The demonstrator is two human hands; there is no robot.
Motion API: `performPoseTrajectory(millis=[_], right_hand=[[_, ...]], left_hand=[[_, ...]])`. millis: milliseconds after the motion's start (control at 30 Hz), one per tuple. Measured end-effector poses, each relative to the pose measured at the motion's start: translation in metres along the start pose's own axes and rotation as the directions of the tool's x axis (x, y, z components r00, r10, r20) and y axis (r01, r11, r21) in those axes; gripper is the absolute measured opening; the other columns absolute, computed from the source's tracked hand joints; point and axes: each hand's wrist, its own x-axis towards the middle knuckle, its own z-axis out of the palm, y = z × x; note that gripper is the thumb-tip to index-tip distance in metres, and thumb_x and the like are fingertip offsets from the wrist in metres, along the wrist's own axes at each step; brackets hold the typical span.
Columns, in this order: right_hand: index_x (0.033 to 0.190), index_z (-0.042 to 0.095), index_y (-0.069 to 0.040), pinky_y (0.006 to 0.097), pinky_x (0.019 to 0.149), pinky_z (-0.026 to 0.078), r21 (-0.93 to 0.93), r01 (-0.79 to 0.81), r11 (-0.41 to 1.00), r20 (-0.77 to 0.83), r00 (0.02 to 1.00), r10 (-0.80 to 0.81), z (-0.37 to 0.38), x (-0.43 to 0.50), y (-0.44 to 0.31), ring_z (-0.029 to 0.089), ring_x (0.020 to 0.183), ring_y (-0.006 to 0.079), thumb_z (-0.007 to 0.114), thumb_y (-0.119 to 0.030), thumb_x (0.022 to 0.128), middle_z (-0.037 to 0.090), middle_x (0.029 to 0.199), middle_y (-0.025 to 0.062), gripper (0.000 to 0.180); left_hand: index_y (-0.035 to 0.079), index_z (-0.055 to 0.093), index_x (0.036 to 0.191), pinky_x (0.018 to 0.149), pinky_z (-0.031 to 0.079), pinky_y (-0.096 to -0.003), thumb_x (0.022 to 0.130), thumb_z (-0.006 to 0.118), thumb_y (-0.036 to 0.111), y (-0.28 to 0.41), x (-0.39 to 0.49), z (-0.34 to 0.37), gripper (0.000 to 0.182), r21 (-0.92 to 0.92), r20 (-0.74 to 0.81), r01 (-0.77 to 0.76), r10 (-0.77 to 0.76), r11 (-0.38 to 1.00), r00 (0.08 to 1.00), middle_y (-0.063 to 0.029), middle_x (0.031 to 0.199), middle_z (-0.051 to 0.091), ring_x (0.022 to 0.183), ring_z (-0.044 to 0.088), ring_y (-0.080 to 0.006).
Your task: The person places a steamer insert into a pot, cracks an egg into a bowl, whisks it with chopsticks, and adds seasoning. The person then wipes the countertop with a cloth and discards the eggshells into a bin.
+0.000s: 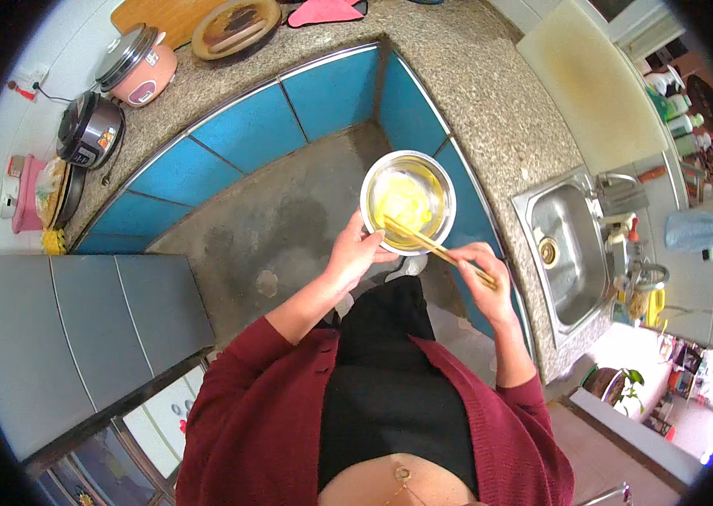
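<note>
My left hand (pixel 356 253) grips the lower left rim of a round stainless steel bowl (pixel 449 201), holding it above the floor with the thumb at the rim. Inside the bowl lies a frothy yellow liquid (pixel 402 201) that looks like beaten egg. A pair of chopsticks (pixel 427 243) is held in my right hand (pixel 485 278), at the bowl's lower right. The chopsticks slant over the rim and their tips are in the yellow liquid. The left fingertips under the bowl are partly hidden.
A granite counter (pixel 458 82) bends around ahead and to the right, with a steel sink (pixel 568 253) set in it. A pink rice cooker (pixel 141 73), a dark electric cooker (pixel 91 129) and a round wooden board (pixel 236 28) stand at the upper left. Grey cabinets (pixel 84 335) are at the left.
</note>
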Motion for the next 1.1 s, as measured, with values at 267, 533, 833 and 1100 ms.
performPoseTrajectory(millis=[267,533,833,1100], right_hand=[[0.103,0.07,-0.003,0.0334,0.085,0.048,-0.063,0.079,0.995,-0.009,0.997,-0.08,-0.06,0.106,0.052,0.063,0.093,0.0253,0.064,-0.005,0.088,0.068,0.095,0.0116,0.017],[0.1,0.072,-0.004,0.0339,0.086,0.048,-0.089,0.017,0.996,-0.001,1.0,-0.017,-0.137,0.164,0.093,0.063,0.092,0.0224,0.066,-0.004,0.087,0.069,0.096,0.0091,0.014],[0.1,0.073,-0.006,0.0349,0.088,0.046,-0.092,-0.059,0.994,-0.009,0.998,0.058,-0.189,0.177,0.12,0.061,0.092,0.022,0.065,-0.006,0.088,0.07,0.096,0.0075,0.015],[0.105,0.072,-0.006,0.0339,0.089,0.046,-0.025,-0.062,0.998,0.002,0.998,0.062,-0.209,0.177,0.126,0.061,0.097,0.0225,0.066,-0.007,0.088,0.069,0.098,0.0083,0.018]], left_hand=[[0.01,0.025,0.149,0.082,0.062,-0.0413,0.097,0.042,-0.004,0.033,0.073,0.054,0.057,0.01,-0.037,0.027,-0.027,1.0,0.999,-0.019,0.121,0.055,0.095,0.068,-0.0298],[0.011,0.021,0.151,0.083,0.061,-0.0424,0.097,0.042,-0.004,0.036,0.13,0.093,0.06,-0.01,-0.098,0.005,-0.006,1.0,0.995,-0.0197,0.123,0.054,0.098,0.067,-0.0296],[0.013,0.024,0.149,0.086,0.06,-0.0455,0.098,0.043,-0.001,0.049,0.176,0.128,0.056,-0.029,-0.017,0.007,-0.008,1.0,1.0,-0.0189,0.124,0.055,0.098,0.067,-0.0318],[0.011,0.024,0.149,0.083,0.06,-0.0436,0.098,0.045,-0.001,0.072,0.23,0.148,0.057,0.074,0.107,0.013,-0.021,0.997,0.994,-0.02,0.122,0.056,0.097,0.068,-0.0305]])
